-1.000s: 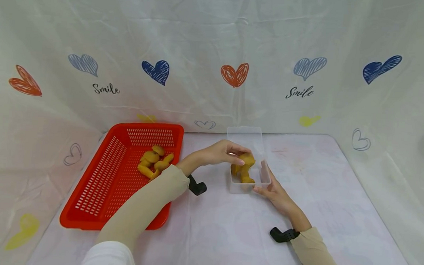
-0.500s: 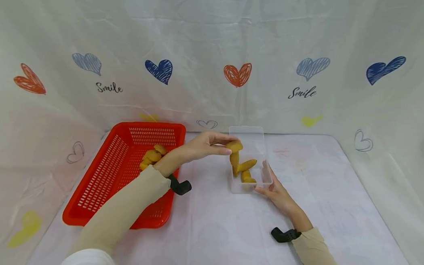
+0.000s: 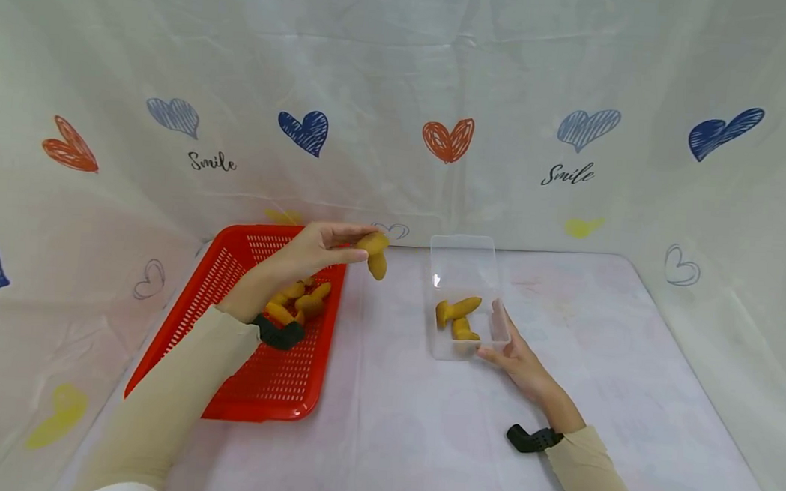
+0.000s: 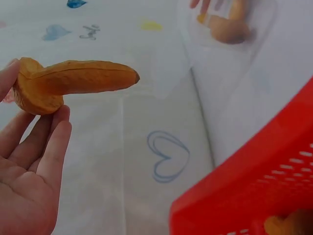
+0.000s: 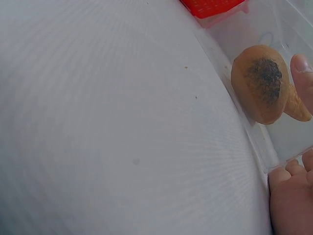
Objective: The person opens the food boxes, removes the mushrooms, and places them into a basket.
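My left hand [image 3: 314,254] pinches a yellow-brown mushroom [image 3: 375,253] by its cap, above the gap between basket and box. In the left wrist view the mushroom [image 4: 83,77] has its long stem pointing away from the fingers. My right hand [image 3: 524,368] grips the near right corner of a clear plastic box [image 3: 446,349], whose lid [image 3: 463,259] is folded back. Inside lie two mushrooms, one with its stem slanting up [image 3: 462,307] and one nearer the front [image 3: 464,329]. The right wrist view shows a dark patch on one mushroom cap [image 5: 259,83].
A red perforated basket [image 3: 317,376] stands at the left, partly covered by the left arm. Several more mushrooms [image 3: 311,302] lie in it. A white cloth [image 3: 408,442] covers the table, and a heart-printed curtain [image 3: 390,65] hangs behind.
My left hand has lifted a mushroom out of the box and carried it left, up near the basket's far right corner. The right hand stays on the box.
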`<control>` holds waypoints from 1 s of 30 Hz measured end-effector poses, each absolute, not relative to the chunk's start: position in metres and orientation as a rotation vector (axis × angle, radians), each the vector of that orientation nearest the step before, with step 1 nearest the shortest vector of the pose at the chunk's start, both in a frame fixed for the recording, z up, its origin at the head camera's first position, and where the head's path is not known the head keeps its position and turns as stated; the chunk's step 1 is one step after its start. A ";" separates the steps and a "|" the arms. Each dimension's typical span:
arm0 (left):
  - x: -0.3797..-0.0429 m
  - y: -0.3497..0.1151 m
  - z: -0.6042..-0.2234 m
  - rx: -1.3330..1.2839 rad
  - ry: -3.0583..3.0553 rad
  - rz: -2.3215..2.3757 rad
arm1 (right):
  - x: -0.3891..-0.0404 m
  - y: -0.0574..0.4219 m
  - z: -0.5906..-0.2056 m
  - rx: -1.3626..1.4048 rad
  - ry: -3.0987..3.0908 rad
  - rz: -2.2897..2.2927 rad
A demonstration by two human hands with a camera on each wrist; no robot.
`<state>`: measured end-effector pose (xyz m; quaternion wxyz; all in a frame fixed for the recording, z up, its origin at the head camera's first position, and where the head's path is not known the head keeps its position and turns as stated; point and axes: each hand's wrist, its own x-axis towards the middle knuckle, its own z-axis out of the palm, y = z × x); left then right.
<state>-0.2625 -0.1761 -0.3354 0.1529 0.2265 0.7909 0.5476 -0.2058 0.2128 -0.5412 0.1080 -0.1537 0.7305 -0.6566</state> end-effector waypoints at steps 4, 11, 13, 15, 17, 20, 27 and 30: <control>-0.262 -0.198 -0.335 0.590 2.323 1.566 | -0.205 0.213 -0.540 -0.453 2.155 -1.933; -0.258 -0.233 -0.345 0.445 2.431 1.532 | -0.206 0.212 -0.540 -0.473 2.163 -1.938; -0.256 -0.243 -0.349 0.413 2.464 1.525 | -0.206 0.212 -0.541 -0.473 2.162 -1.939; -0.254 -0.253 -0.352 0.380 2.483 1.529 | -0.205 0.213 -0.542 -0.471 2.162 -1.936; -0.253 -0.263 -0.355 0.337 2.505 1.517 | -0.205 0.213 -0.542 -0.467 2.161 -1.936; -0.253 -0.277 -0.359 0.283 2.531 1.503 | -0.206 0.213 -0.542 -0.459 2.163 -1.938; -0.255 -0.305 -0.372 0.227 2.589 1.469 | -0.207 0.213 -0.543 -0.459 2.138 -1.956; -0.255 -0.314 -0.376 0.224 2.608 1.447 | -0.207 0.213 -0.544 -0.464 2.132 -1.957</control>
